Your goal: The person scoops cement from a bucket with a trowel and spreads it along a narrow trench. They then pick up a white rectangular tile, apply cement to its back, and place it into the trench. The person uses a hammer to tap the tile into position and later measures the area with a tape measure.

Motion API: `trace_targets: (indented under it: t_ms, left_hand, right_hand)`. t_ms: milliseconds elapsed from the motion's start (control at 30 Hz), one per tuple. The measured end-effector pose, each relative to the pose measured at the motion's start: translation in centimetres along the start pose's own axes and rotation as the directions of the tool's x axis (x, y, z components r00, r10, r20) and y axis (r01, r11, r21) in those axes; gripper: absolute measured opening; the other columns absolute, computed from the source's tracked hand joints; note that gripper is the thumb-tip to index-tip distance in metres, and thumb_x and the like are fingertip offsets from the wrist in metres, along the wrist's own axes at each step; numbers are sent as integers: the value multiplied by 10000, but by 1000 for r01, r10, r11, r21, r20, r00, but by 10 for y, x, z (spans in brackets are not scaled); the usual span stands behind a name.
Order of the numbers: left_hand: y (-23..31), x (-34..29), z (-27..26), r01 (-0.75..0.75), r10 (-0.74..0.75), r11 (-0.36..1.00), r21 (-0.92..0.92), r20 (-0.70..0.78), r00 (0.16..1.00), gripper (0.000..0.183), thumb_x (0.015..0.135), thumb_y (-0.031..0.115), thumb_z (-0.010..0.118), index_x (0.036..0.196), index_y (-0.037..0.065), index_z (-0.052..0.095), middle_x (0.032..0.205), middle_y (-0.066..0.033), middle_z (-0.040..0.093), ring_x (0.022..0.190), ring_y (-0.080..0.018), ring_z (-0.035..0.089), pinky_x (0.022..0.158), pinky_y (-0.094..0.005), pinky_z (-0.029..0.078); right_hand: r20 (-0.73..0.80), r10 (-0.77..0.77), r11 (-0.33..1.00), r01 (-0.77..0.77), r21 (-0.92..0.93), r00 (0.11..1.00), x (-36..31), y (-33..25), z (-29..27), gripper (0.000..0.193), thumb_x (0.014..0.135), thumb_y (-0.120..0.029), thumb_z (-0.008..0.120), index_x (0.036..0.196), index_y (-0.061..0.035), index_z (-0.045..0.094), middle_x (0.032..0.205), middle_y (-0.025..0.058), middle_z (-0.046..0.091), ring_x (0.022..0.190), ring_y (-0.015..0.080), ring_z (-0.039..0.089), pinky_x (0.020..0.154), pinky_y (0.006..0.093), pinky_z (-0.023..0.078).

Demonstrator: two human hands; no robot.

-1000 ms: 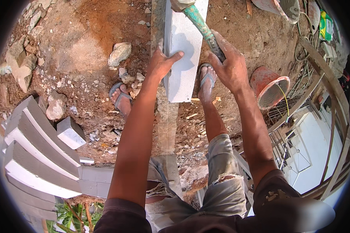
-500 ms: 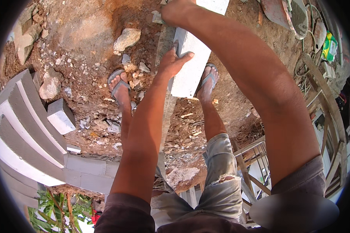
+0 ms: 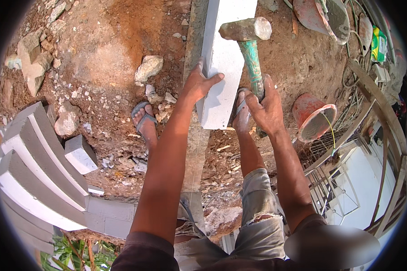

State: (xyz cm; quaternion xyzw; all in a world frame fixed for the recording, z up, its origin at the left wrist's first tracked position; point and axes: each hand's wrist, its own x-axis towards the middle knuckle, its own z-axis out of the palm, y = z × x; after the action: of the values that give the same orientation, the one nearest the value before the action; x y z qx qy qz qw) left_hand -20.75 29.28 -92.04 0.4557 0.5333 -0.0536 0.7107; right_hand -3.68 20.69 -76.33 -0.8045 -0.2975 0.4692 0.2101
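My right hand (image 3: 267,108) grips the lower part of the handle of a sledgehammer with a grey, worn head (image 3: 246,30) and a green-wrapped shaft. The head is raised beside and partly over a long white block (image 3: 224,63). My left hand (image 3: 201,85) rests on the block's left side, fingers along the edge and thumb spread over the top face, holding no tool. The block lies lengthwise between my feet, on a narrow grey concrete strip (image 3: 193,144). A thin string runs along the strip toward me.
A red bucket (image 3: 312,118) with grey mix stands to the right; another mortar-stained container (image 3: 323,20) lies beyond it. White blocks (image 3: 40,167) are stacked at left, near a small cut block (image 3: 80,153). Rocks (image 3: 149,67) dot the soil. Wooden bars and hoses line the right.
My right hand, earlier at the far end of the block, has come back nearer on the right and now holds the sledgehammer. My left hand stays on the block.
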Motion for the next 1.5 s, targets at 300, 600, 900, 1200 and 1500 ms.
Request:
trace_targets:
  t_ms: [300,600,900,1200,1500]
  left_hand:
    - [63,41,-4,-57,60,998,22,-160,985,832,888,480,721,1529,68,386,1336,-200,618,1248,-301,590,1046,-422,456]
    - [71,36,1,-76,83,996,43,-199,976,758,934,442,679,1534,82,388,1333,-197,621,1239,-309,590,1051,-413,450]
    - [30,-8,-8,-12,73,971,239,-251,965,936,928,635,555,1601,99,187,1559,-253,363,1405,-422,411,1139,-483,385]
    - [-169,-248,-148,375,-183,884,278,-532,827,739,904,414,687,1420,-57,447,1296,-288,601,1213,-402,596,1022,-413,462]
    - [-43,-421,-98,437,-258,873,217,-555,791,575,874,377,715,1281,-14,601,1182,-241,676,1124,-359,646,960,-425,489]
  right_hand:
    - [-234,7,999,-15,-36,972,39,18,34,493,924,-264,640,1338,-29,513,1040,261,691,947,456,674,827,512,526]
    - [-271,29,998,-43,-47,962,55,24,40,509,911,-251,658,1346,-21,527,1001,235,702,907,383,711,816,451,547]
    - [-427,198,965,-251,-72,882,16,120,8,525,805,-313,716,1222,-11,613,803,163,665,745,333,664,732,444,527]
    - [-351,236,873,-356,-332,906,-18,181,-51,836,772,-215,763,1495,-59,375,1455,267,421,1284,476,458,1057,506,417]
    - [-57,488,872,-490,-21,871,-263,232,-96,602,796,-264,707,1311,20,580,1157,297,669,1131,416,641,951,463,512]
